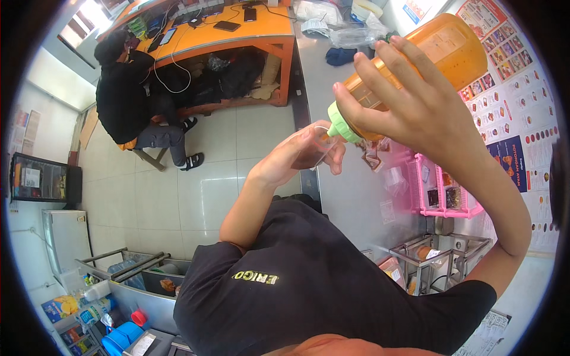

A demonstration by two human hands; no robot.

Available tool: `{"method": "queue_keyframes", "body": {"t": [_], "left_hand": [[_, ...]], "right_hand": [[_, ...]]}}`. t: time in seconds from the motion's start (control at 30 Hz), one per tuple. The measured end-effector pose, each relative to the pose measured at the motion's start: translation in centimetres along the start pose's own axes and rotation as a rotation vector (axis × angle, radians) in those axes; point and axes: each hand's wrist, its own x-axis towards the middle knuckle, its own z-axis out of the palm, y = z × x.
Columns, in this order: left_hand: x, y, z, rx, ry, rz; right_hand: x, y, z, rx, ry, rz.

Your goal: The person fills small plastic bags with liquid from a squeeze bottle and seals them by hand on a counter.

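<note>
My right hand [414, 98] grips a clear squeeze bottle [463, 53] of orange sauce, tilted with its light green nozzle cap [340, 122] pointing down to the left. In my left hand [285, 155] is a small clear plastic bag [314, 151], its mouth held apart between the fingers. The nozzle tip sits at the bag's mouth, and a little orange shows there. How much sauce is inside the bag I cannot tell. Below the bottle, several small filled sachets [373, 155] lie on the stainless steel counter [356, 196].
A pink plastic basket [416, 182] holding sachets stands on the counter by the poster-covered wall. Nearer me is a metal rack [418, 258]. Plastic bags [356, 35] and a dark cloth [342, 56] lie at the far end. Across the floor, a person [127, 93] sits at an orange desk [267, 29].
</note>
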Motion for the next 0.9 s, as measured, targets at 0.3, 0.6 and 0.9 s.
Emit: {"method": "queue_keyframes", "body": {"t": [0.3, 0.6, 0.9], "left_hand": [[0.2, -0.2, 0.0, -0.004, -0.009, 0.035], [0.1, -0.6, 0.0, 0.047, 0.012, 0.043], [0.4, -1.7, -0.1, 0.156, 0.117, 0.077]], "right_hand": [[-0.5, 0.0, 0.1, 0.010, -0.020, 0.028], [-2.6, -1.0, 0.8, 0.104, -0.098, 0.115], [-5.6, -4.5, 2.7, 0.328, -0.066, 0.442]]}}
